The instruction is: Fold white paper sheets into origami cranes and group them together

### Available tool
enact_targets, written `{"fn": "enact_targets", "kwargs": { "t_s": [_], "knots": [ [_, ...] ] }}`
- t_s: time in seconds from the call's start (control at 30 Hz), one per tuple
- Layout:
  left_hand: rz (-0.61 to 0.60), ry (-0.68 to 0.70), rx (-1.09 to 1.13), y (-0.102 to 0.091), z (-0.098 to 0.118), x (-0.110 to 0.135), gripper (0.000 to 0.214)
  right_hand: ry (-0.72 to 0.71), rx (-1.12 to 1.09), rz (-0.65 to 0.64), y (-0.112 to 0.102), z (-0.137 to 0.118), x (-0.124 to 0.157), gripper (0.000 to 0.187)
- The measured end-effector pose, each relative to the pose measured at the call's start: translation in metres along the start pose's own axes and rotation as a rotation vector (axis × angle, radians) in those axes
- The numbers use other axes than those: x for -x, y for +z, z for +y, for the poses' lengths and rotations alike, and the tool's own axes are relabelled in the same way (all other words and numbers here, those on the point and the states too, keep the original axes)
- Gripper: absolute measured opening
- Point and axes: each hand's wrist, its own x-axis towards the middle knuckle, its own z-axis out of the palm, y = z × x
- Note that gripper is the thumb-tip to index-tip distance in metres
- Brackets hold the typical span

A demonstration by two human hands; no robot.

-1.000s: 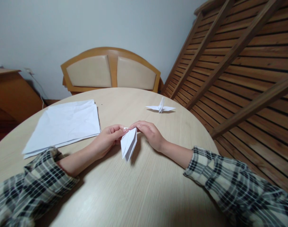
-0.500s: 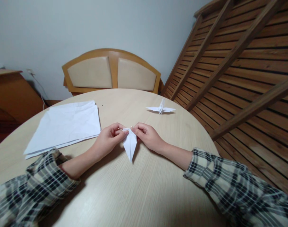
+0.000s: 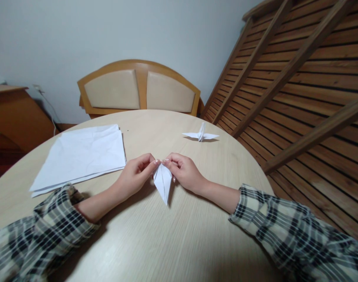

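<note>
On my remote feed I read a home, likely a bedroom: arched, padded headboard (image 3: 142, 88) by a plain wall (image 3: 108, 31); slatted wooden frame (image 3: 314, 86), like a bed base, at right; wooden desk (image 3: 11, 117) far left, socket (image 3: 36, 87) and cord (image 3: 50, 111) beside it. Round table (image 3: 167, 243) nearest.

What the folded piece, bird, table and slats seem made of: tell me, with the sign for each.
Folded piece: matte white paper, judging by its creases and flat facets.
Bird: likely paper too; white, matte, sharply folded.
Table: pale wood or wood-look laminate; fine grain lines, soft sheen.
Slats: brown wood, by the grain; whether varnished, I can't tell.
</note>
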Motion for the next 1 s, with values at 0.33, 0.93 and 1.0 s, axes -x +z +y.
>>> {"fn": "enact_targets", "kwargs": {
  "t_s": [0.33,0.93,1.0],
  "knots": [
    [0.089,0.009,-0.043,0.000,0.002,0.000,0.031,-0.006,-0.052,-0.026,0.001,0.001,-0.003,0.036],
    [0.004,-0.171,0.347,0.004,-0.015,-0.005,0.020,-0.099,-0.229,-0.012,0.001,-0.001,-0.002,0.032],
    [0.014,-0.163,0.341,0.004,-0.015,-0.005,0.019,-0.093,-0.222,-0.006,0.002,-0.001,-0.002,0.027]
  ]
}}
